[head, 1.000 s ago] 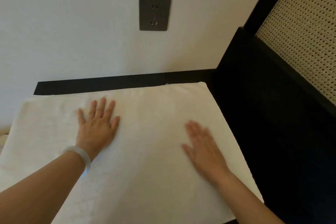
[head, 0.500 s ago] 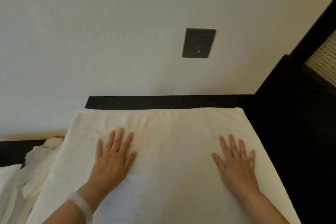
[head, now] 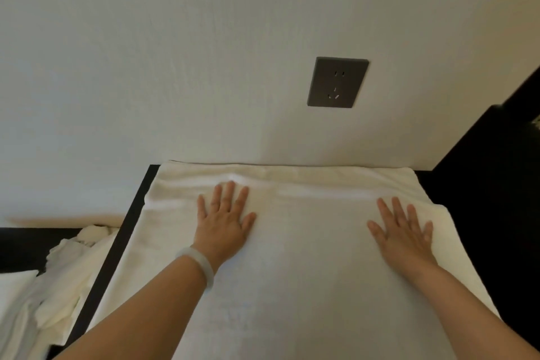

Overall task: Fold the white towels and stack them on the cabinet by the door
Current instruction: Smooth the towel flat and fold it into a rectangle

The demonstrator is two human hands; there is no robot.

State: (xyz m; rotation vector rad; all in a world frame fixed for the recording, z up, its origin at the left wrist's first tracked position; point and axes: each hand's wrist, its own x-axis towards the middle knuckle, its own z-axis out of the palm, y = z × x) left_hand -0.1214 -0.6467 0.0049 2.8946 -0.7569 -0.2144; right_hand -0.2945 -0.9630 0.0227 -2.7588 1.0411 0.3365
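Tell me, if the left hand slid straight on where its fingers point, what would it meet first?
The left hand lies flat on the white towel; just ahead is the towel's bunched far edge, then probably the wall.

The towel (head: 306, 266) is plain white, creamier along its far edge. The cabinet (head: 117, 242) under it is black. The wall (head: 175, 52) is plain off-white, and the socket (head: 337, 82) is dark grey. The bracelet (head: 201, 267) is milky white. The crumpled cloths (head: 67, 272) are cream-white. The panel (head: 482, 169) at right is black.
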